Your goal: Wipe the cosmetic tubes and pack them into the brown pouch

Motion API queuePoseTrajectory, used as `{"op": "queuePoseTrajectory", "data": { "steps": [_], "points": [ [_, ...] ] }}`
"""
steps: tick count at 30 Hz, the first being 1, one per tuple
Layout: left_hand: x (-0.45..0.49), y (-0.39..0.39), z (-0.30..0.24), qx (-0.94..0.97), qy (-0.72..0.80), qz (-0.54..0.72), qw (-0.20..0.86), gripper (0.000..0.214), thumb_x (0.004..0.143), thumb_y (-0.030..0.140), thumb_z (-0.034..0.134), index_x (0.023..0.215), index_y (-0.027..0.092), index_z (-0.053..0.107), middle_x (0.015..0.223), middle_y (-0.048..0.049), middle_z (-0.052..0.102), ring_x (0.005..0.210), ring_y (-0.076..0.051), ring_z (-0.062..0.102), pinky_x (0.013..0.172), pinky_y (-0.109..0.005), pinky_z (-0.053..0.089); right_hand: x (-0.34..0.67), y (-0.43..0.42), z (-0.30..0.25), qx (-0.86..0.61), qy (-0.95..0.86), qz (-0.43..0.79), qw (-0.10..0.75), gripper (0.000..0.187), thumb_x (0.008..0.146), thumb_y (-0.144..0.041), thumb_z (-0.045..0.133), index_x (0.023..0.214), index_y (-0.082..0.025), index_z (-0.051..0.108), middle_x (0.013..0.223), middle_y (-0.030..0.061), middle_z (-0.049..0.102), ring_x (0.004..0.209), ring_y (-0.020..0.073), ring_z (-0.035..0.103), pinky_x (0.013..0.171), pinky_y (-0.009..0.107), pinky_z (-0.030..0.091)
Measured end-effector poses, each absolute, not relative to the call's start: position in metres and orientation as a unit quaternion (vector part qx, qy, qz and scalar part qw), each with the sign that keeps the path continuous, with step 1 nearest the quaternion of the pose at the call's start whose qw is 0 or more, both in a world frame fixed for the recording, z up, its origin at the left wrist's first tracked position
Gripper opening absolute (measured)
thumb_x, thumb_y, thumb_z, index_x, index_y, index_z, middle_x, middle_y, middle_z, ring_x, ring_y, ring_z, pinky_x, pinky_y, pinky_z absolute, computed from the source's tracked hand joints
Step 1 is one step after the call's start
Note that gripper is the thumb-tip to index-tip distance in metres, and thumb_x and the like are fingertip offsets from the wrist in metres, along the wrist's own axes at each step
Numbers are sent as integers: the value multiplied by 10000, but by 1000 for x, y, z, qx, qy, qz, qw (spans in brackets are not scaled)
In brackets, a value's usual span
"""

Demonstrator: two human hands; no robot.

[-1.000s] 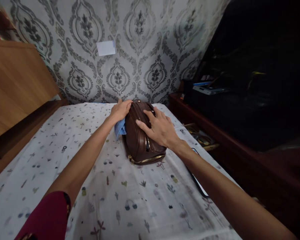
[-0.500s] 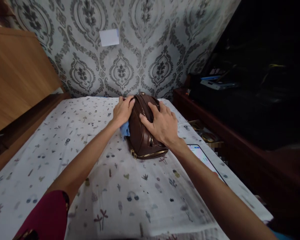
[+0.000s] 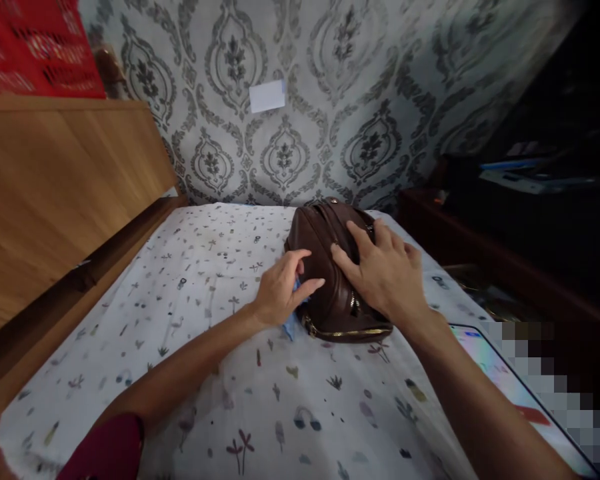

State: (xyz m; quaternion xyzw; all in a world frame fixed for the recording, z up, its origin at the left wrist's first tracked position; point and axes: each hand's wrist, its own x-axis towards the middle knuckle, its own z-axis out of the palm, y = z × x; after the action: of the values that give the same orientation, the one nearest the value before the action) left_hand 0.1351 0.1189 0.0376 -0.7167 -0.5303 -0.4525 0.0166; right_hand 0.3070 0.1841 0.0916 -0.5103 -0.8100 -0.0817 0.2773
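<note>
A brown leather bag (image 3: 325, 267) with gold zippers lies on the patterned sheet, its zipped end facing me. My left hand (image 3: 280, 287) is at the bag's left side with curled fingers, thumb and index finger pointing toward the leather. Bits of a blue cloth (image 3: 289, 327) show beneath and behind this hand, which appears closed on it; most of the cloth is hidden. Spread across the bag's upper right side, my right hand (image 3: 387, 270) rests with its fingers apart.
A phone (image 3: 510, 393) with a lit screen lies right of my right forearm, near the bed's edge. Wooden furniture (image 3: 70, 173) stands at the left, bearing a red basket (image 3: 45, 50). Patterned wallpaper (image 3: 285, 153) is behind the bed. Dark items crowd the right side.
My left hand has come down from the bag's far left side toward its near end, and the blue cloth has come with it. My right hand stays on the bag. The view has turned left.
</note>
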Motion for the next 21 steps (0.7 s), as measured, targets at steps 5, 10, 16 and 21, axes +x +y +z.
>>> {"op": "queuePoseTrajectory", "data": {
  "steps": [5,10,16,21],
  "points": [
    [75,112,47,-671,-619,-394,107,354,1049,454,351,1162,217,589,868,-44,628,848,-194,612,831,-323,496,306,185,91,-517,-810,-66,269,633,1002,-558,390,1467,-151,525,1526,265,459,1370,450,473,1051,638,414],
    [5,113,38,-629,-699,-313,133,362,1014,412,379,1187,194,610,1145,-141,625,1138,-286,558,1020,-433,463,307,187,89,-515,-809,-69,273,768,963,-704,358,1468,-148,520,1516,271,458,1361,458,466,1032,636,420],
    [-43,106,6,-725,-677,-113,-65,559,924,640,453,1286,259,645,1447,-105,574,1361,-320,506,1153,-462,394,307,187,89,-522,-806,-78,267,798,943,-720,412,1484,-141,509,1528,277,459,1385,438,467,1067,600,412],
    [-54,111,18,-651,-741,-161,5,395,940,557,375,891,316,683,1083,-44,710,1067,-290,658,909,-429,542,305,186,91,-531,-800,-84,265,740,956,-669,435,1480,-152,516,1539,260,464,1397,419,463,1076,585,403]
  ]
}}
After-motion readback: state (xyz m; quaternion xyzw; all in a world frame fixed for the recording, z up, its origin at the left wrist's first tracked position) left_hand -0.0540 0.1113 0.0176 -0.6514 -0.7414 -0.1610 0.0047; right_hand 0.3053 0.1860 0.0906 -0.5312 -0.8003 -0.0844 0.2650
